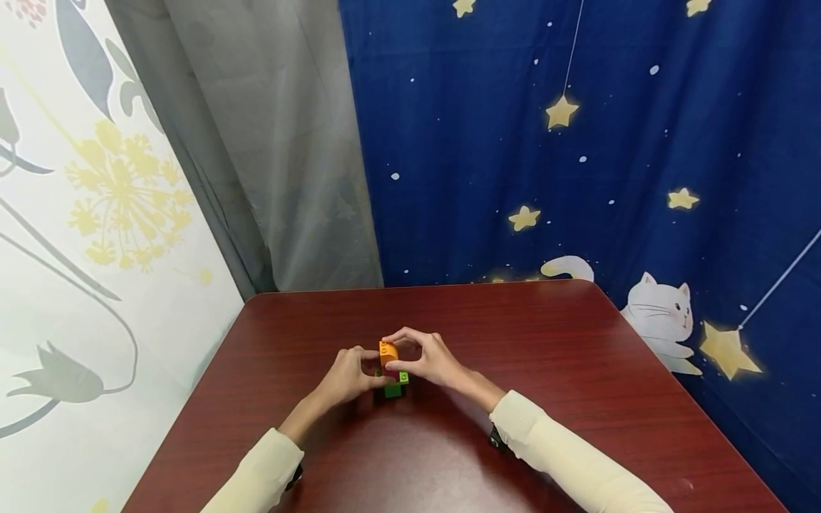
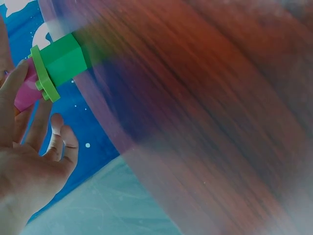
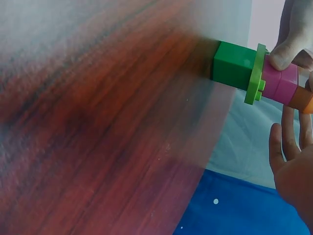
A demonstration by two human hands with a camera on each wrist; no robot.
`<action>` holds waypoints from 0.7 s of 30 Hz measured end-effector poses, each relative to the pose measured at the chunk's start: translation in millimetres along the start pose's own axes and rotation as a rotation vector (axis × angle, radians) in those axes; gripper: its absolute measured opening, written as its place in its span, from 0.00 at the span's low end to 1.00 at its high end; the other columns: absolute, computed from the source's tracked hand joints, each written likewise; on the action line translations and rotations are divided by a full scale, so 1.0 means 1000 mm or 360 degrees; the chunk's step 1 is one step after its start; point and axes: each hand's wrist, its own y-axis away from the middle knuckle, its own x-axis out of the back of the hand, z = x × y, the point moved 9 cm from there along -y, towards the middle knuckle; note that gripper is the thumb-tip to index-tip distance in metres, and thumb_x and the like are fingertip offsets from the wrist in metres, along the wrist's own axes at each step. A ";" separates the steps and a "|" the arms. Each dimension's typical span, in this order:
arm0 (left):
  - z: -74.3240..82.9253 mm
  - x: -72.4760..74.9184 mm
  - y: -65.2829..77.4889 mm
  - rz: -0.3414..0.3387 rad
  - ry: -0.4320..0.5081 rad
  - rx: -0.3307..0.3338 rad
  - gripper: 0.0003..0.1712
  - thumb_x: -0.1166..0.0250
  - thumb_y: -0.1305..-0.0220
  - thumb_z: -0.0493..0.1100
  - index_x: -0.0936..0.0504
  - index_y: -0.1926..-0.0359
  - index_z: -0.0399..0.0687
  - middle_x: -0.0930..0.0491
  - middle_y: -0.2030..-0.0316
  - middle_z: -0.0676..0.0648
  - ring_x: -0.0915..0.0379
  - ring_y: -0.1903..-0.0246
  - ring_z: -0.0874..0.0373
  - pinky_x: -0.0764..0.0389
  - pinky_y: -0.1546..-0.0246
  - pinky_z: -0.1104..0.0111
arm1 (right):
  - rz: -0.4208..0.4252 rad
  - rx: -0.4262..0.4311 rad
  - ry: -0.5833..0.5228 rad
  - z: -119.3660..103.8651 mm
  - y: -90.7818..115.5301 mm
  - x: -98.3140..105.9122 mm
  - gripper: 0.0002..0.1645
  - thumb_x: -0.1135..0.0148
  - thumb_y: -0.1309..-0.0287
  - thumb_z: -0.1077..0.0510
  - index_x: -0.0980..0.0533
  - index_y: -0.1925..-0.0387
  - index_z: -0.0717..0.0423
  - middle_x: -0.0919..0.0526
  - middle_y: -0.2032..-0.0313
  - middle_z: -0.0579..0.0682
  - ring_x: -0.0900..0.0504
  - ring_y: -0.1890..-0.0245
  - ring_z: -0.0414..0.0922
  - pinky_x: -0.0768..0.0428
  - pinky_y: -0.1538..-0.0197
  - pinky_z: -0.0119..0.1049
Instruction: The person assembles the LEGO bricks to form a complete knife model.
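Observation:
A small stack of toy building bricks stands upright on the table. Its base is a dark green block (image 3: 232, 63), topped by a wider lime green plate (image 3: 255, 76) with studs at its ends. Above that sit pink bricks (image 3: 286, 84), and an orange brick (image 1: 388, 353) is at the top. My left hand (image 1: 346, 375) pinches the pink part between thumb and fingers. From the other side my right hand (image 1: 431, 356) holds the orange brick between thumb and fingertips. Whether the orange brick is fully pressed onto the pink cannot be told.
The stack stands on a dark red wooden table (image 1: 449, 442) with rounded far corners. Behind the far edge hang a grey curtain (image 1: 301, 142) and a blue star-patterned curtain (image 1: 462, 142). A white floral surface (image 1: 128, 320) borders the left side.

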 end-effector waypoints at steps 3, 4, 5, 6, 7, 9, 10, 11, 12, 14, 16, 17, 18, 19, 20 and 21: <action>0.004 0.001 -0.001 0.0010 -0.0015 -0.0051 0.23 0.18 0.47 0.57 0.09 0.54 0.52 0.20 0.74 0.56 0.30 0.72 0.60 0.26 0.71 0.69 | 0.0023 0.0010 0.0018 -0.001 0.001 0.002 0.26 0.22 0.45 0.65 0.19 0.44 0.54 0.10 0.56 0.53 0.11 0.61 0.52 0.15 0.58 0.56; 0.004 0.001 -0.001 0.0007 -0.0015 -0.0064 0.22 0.18 0.47 0.57 0.10 0.55 0.53 0.20 0.74 0.56 0.29 0.72 0.59 0.27 0.71 0.69 | 0.0027 0.0008 0.0027 -0.001 0.001 0.002 0.26 0.22 0.45 0.64 0.19 0.43 0.52 0.10 0.55 0.52 0.11 0.61 0.51 0.15 0.58 0.54; 0.005 0.001 -0.001 0.0006 -0.0011 -0.0073 0.21 0.18 0.46 0.56 0.10 0.55 0.53 0.21 0.75 0.56 0.29 0.72 0.58 0.27 0.71 0.69 | 0.0027 0.0003 0.0033 -0.001 0.001 0.003 0.26 0.22 0.44 0.63 0.19 0.43 0.51 0.10 0.55 0.50 0.11 0.61 0.50 0.14 0.58 0.52; 0.005 0.001 -0.001 0.0001 -0.0005 -0.0078 0.21 0.19 0.46 0.56 0.10 0.55 0.53 0.21 0.75 0.57 0.28 0.72 0.57 0.28 0.71 0.69 | 0.0022 -0.0002 0.0031 -0.001 0.001 0.002 0.26 0.22 0.43 0.62 0.19 0.43 0.50 0.10 0.55 0.50 0.11 0.61 0.49 0.14 0.57 0.52; 0.005 0.000 -0.001 -0.0004 0.0004 -0.0083 0.20 0.19 0.45 0.56 0.10 0.54 0.53 0.20 0.75 0.57 0.28 0.72 0.56 0.28 0.70 0.69 | 0.0016 -0.0008 0.0030 -0.001 0.001 0.002 0.26 0.23 0.42 0.61 0.19 0.42 0.49 0.10 0.54 0.49 0.11 0.60 0.48 0.14 0.56 0.51; 0.004 -0.001 0.000 -0.0020 0.0008 -0.0090 0.20 0.20 0.44 0.56 0.11 0.54 0.53 0.20 0.74 0.56 0.27 0.71 0.54 0.28 0.70 0.69 | -0.0003 -0.0021 0.0042 -0.001 0.001 0.000 0.26 0.23 0.41 0.59 0.20 0.41 0.47 0.11 0.54 0.47 0.11 0.59 0.47 0.14 0.55 0.51; 0.004 -0.002 0.001 -0.0031 0.0012 -0.0091 0.20 0.20 0.43 0.55 0.11 0.54 0.52 0.19 0.73 0.55 0.27 0.71 0.53 0.28 0.69 0.68 | -0.0015 -0.0029 0.0054 -0.001 0.001 -0.001 0.26 0.24 0.40 0.58 0.21 0.41 0.46 0.11 0.53 0.47 0.11 0.58 0.47 0.15 0.53 0.51; 0.004 -0.002 0.002 -0.0041 0.0011 -0.0092 0.21 0.20 0.42 0.55 0.11 0.53 0.51 0.18 0.71 0.55 0.27 0.70 0.53 0.28 0.68 0.68 | -0.0026 -0.0035 0.0065 -0.001 0.002 -0.001 0.26 0.24 0.39 0.57 0.21 0.40 0.44 0.11 0.53 0.46 0.12 0.57 0.47 0.15 0.53 0.52; 0.003 -0.003 0.004 -0.0055 0.0007 -0.0091 0.21 0.21 0.42 0.55 0.11 0.52 0.51 0.17 0.70 0.54 0.27 0.69 0.52 0.27 0.67 0.67 | -0.0037 -0.0040 0.0078 -0.001 0.002 -0.002 0.27 0.25 0.39 0.56 0.22 0.40 0.44 0.12 0.53 0.46 0.12 0.57 0.47 0.16 0.52 0.53; 0.001 -0.005 0.008 -0.0077 -0.0007 -0.0071 0.22 0.22 0.41 0.55 0.12 0.51 0.50 0.17 0.66 0.52 0.27 0.67 0.53 0.26 0.66 0.66 | -0.0066 -0.0056 0.0118 -0.001 0.005 -0.003 0.27 0.26 0.37 0.53 0.23 0.38 0.42 0.13 0.52 0.44 0.13 0.55 0.46 0.16 0.50 0.54; -0.001 -0.006 0.012 -0.0102 -0.0010 -0.0037 0.23 0.22 0.40 0.55 0.12 0.49 0.49 0.16 0.63 0.51 0.27 0.64 0.53 0.25 0.64 0.65 | -0.0092 -0.0068 0.0150 0.000 0.008 -0.004 0.27 0.27 0.35 0.51 0.25 0.37 0.41 0.14 0.50 0.43 0.14 0.52 0.46 0.17 0.48 0.53; -0.003 -0.007 0.014 -0.0111 -0.0016 -0.0019 0.23 0.22 0.40 0.55 0.12 0.48 0.48 0.16 0.61 0.51 0.26 0.63 0.53 0.24 0.63 0.64 | -0.0103 -0.0071 0.0161 0.001 0.009 -0.004 0.28 0.28 0.35 0.50 0.26 0.36 0.41 0.14 0.49 0.43 0.14 0.52 0.46 0.17 0.47 0.51; -0.004 -0.007 0.015 -0.0120 -0.0017 -0.0001 0.24 0.22 0.40 0.54 0.12 0.48 0.48 0.16 0.59 0.50 0.26 0.62 0.53 0.23 0.62 0.63 | -0.0114 -0.0075 0.0171 0.002 0.011 -0.004 0.29 0.28 0.35 0.50 0.26 0.35 0.42 0.15 0.49 0.43 0.14 0.51 0.45 0.17 0.47 0.49; -0.006 -0.007 0.017 -0.0124 -0.0021 0.0012 0.24 0.22 0.40 0.54 0.12 0.47 0.47 0.16 0.58 0.49 0.26 0.61 0.53 0.22 0.61 0.62 | -0.0123 -0.0080 0.0183 0.004 0.013 -0.004 0.30 0.28 0.35 0.50 0.27 0.34 0.42 0.15 0.48 0.43 0.14 0.51 0.44 0.17 0.47 0.47; -0.007 -0.007 0.018 -0.0129 -0.0023 0.0024 0.25 0.22 0.40 0.54 0.13 0.47 0.47 0.16 0.57 0.48 0.26 0.60 0.53 0.22 0.60 0.61 | -0.0132 -0.0076 0.0185 0.005 0.015 -0.004 0.32 0.27 0.35 0.50 0.28 0.33 0.43 0.15 0.48 0.44 0.14 0.51 0.44 0.16 0.47 0.46; -0.007 -0.007 0.019 -0.0130 -0.0017 0.0029 0.25 0.22 0.40 0.54 0.13 0.47 0.47 0.16 0.56 0.46 0.26 0.60 0.53 0.21 0.59 0.60 | -0.0143 -0.0076 0.0195 0.007 0.017 -0.004 0.34 0.26 0.36 0.51 0.29 0.32 0.44 0.15 0.48 0.44 0.14 0.51 0.44 0.16 0.48 0.45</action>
